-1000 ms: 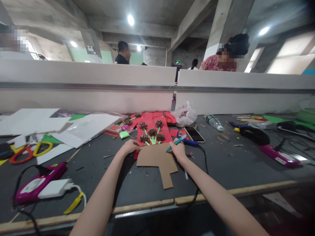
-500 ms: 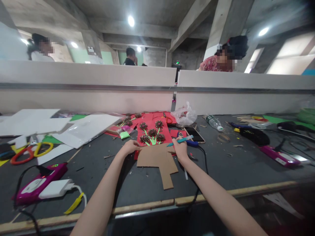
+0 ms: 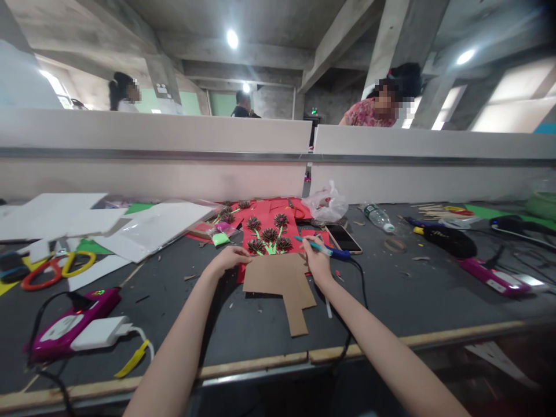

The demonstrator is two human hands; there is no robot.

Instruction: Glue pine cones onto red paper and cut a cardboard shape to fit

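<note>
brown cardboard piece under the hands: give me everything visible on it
The cardboard is a flat, plain brown cutout: a wide upper block with a narrow tab jutting toward the table's near edge. It lies flat on the dark table, its far edge overlapping the red sheet. The left hand presses its left corner; the right hand, holding a pen, rests at its right corner.

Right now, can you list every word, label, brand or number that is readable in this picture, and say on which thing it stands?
No text can be read.
Sign on the pillar: marks too small and blurred to read.
Bottle: label too small.
Pink device: white panel shows no legible print, only a green light.
Phone: screen dark.
Pen in the right hand: no print visible.
</note>
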